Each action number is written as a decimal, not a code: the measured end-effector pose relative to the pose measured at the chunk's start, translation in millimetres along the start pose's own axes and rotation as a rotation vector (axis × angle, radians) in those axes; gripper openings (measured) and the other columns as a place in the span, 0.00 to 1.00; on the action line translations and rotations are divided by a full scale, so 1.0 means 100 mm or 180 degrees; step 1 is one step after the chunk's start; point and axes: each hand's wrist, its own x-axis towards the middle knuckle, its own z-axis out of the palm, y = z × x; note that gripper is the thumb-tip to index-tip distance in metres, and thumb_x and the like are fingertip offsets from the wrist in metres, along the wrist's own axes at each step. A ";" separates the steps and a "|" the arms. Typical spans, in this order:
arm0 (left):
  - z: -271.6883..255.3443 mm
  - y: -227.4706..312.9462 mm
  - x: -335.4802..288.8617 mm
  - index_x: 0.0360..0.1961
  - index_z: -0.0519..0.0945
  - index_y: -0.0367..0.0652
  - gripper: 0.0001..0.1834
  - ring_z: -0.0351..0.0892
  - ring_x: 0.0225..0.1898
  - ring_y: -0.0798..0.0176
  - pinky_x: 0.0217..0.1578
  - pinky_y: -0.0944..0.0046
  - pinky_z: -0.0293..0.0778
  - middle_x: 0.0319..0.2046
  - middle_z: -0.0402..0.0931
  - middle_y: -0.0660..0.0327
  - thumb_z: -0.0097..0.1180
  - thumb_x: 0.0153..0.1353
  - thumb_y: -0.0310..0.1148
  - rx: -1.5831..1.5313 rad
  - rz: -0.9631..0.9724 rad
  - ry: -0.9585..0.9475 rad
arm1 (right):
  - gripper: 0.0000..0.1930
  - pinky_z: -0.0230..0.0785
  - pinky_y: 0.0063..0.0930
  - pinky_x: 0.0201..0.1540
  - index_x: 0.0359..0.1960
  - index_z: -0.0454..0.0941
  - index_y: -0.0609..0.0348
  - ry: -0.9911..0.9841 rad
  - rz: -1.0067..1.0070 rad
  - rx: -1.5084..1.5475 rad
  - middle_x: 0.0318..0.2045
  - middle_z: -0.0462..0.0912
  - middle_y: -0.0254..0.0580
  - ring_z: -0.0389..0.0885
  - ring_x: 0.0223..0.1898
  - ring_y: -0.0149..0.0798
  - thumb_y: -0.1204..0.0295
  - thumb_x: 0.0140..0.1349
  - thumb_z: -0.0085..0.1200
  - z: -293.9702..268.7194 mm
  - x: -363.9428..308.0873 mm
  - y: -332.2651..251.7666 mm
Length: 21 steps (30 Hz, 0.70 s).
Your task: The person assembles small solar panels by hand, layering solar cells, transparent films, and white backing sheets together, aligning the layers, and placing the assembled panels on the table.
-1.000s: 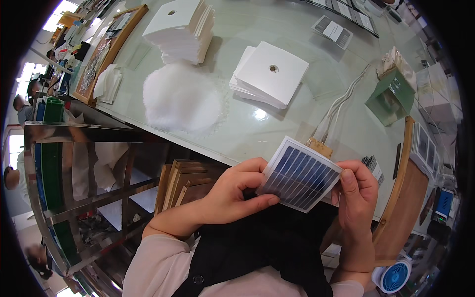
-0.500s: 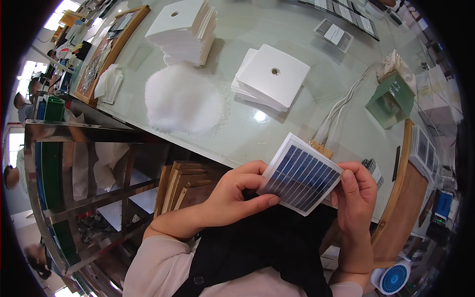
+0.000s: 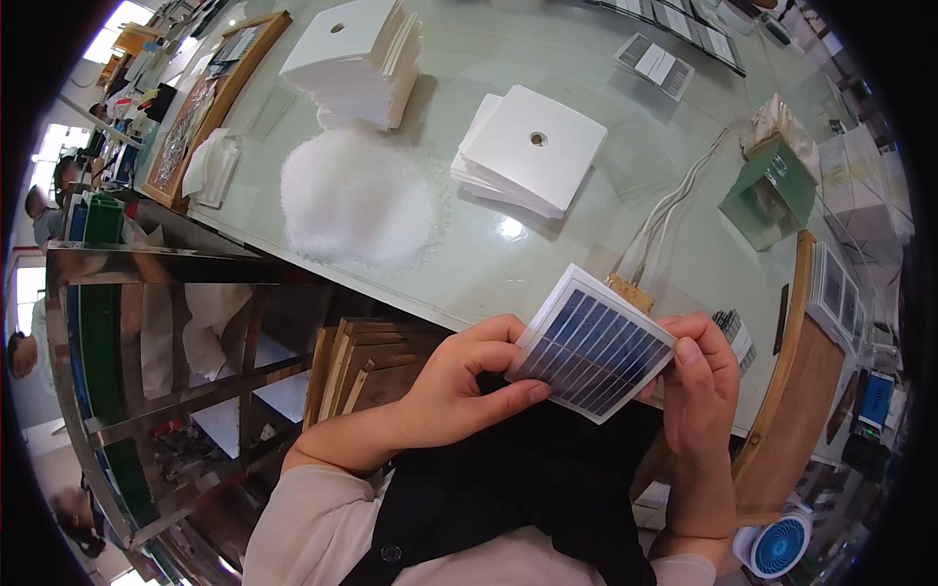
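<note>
Between my two hands, over the table's near edge, is a small solar panel [image 3: 598,344], dark blue with pale lines and a white border. It is tilted with its cell side toward me. My left hand [image 3: 486,376] grips its left edge, thumb on the front and fingers behind. At the right corner my right hand [image 3: 700,376] pinches the rim between thumb and fingers. Just beyond the panel a tan block [image 3: 630,293] with white wires [image 3: 664,210] lies on the table, partly hidden by the panel.
White square sheets with a hole form a low stack [image 3: 532,146] and a taller stack [image 3: 352,59]. Beside them lies a fluffy white pile [image 3: 357,200]. A green glass-like block [image 3: 772,195] stands right. Wooden boards [image 3: 376,356] and a metal rack [image 3: 176,264] are left; a blue fan [image 3: 779,545] is lower right.
The panel stays in both hands at almost the same tilt. My right fingers have shifted slightly at its corner. The whole view has moved a little.
</note>
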 end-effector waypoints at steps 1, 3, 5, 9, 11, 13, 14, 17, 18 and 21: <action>0.00 -0.01 0.00 0.31 0.81 0.36 0.03 0.74 0.38 0.67 0.41 0.70 0.69 0.36 0.74 0.62 0.61 0.57 0.25 -0.0037 -0.0025 -0.0013 | 0.11 0.68 0.19 0.37 0.41 0.73 0.65 0.0070 -0.0021 -0.0050 0.37 0.79 0.40 0.73 0.31 0.24 0.69 0.69 0.43 0.02 0.00 0.00; 0.00 -0.02 0.00 0.31 0.81 0.36 0.03 0.74 0.38 0.67 0.41 0.70 0.69 0.36 0.74 0.62 0.61 0.57 0.25 -0.0074 -0.0052 -0.0025 | 0.10 0.68 0.20 0.40 0.41 0.72 0.65 0.0139 -0.0039 -0.0099 0.38 0.79 0.41 0.73 0.33 0.24 0.70 0.69 0.42 0.03 0.00 0.01; -0.01 -0.02 0.00 0.31 0.81 0.36 0.03 0.74 0.39 0.68 0.41 0.70 0.69 0.37 0.74 0.63 0.61 0.57 0.25 0.0041 -0.0043 -0.0025 | 0.10 0.67 0.22 0.46 0.41 0.71 0.64 0.0026 0.0149 0.0418 0.38 0.79 0.40 0.74 0.37 0.24 0.69 0.69 0.43 0.04 -0.01 0.02; 0.01 -0.02 0.02 0.31 0.81 0.36 0.04 0.74 0.38 0.69 0.41 0.71 0.69 0.37 0.74 0.63 0.61 0.57 0.25 0.0013 -0.0175 0.0094 | 0.09 0.70 0.25 0.46 0.40 0.69 0.62 -0.0031 0.0085 0.0515 0.36 0.80 0.41 0.78 0.38 0.29 0.69 0.69 0.41 -0.05 -0.04 0.14; 0.00 -0.02 0.02 0.31 0.81 0.36 0.04 0.74 0.38 0.70 0.40 0.72 0.69 0.37 0.75 0.63 0.62 0.57 0.26 0.0081 -0.0219 0.0109 | 0.09 0.70 0.24 0.45 0.40 0.69 0.62 0.0080 0.0027 0.0525 0.34 0.80 0.40 0.78 0.37 0.29 0.68 0.70 0.41 0.00 -0.05 0.14; 0.01 -0.01 0.01 0.29 0.80 0.35 0.04 0.74 0.38 0.70 0.40 0.72 0.69 0.36 0.75 0.63 0.62 0.57 0.26 -0.0060 -0.0345 0.0172 | 0.09 0.70 0.24 0.44 0.40 0.68 0.62 0.0121 0.0012 0.0507 0.34 0.80 0.40 0.78 0.36 0.28 0.68 0.70 0.41 0.04 -0.06 0.13; 0.02 -0.01 0.01 0.27 0.79 0.35 0.06 0.74 0.38 0.71 0.40 0.72 0.69 0.36 0.76 0.63 0.62 0.57 0.26 -0.0204 -0.0469 0.0227 | 0.10 0.71 0.23 0.43 0.40 0.68 0.62 0.0170 -0.0005 0.0486 0.34 0.80 0.40 0.78 0.36 0.28 0.68 0.70 0.41 0.05 -0.06 0.12; -0.04 -0.06 -0.01 0.32 0.76 0.36 0.05 0.74 0.40 0.72 0.41 0.71 0.70 0.40 0.75 0.63 0.62 0.57 0.23 -0.0036 -0.0373 0.0041 | 0.11 0.69 0.19 0.40 0.42 0.70 0.63 0.0080 -0.0050 0.0493 0.35 0.79 0.38 0.76 0.35 0.25 0.66 0.70 0.43 0.03 -0.06 0.13; -0.03 -0.07 -0.01 0.32 0.76 0.36 0.05 0.74 0.40 0.72 0.41 0.71 0.70 0.40 0.75 0.63 0.62 0.57 0.23 -0.0036 -0.0374 0.0049 | 0.11 0.69 0.19 0.40 0.42 0.70 0.63 0.0073 -0.0046 0.0493 0.35 0.79 0.38 0.76 0.35 0.25 0.66 0.70 0.43 0.03 -0.06 0.13; 0.06 -0.12 0.00 0.40 0.71 0.39 0.12 0.74 0.44 0.71 0.45 0.69 0.72 0.44 0.73 0.62 0.60 0.57 0.19 -0.0926 -0.0108 0.0479 | 0.11 0.69 0.19 0.40 0.41 0.70 0.63 0.0108 -0.0009 0.0454 0.34 0.79 0.37 0.75 0.34 0.24 0.66 0.70 0.43 0.04 -0.06 0.12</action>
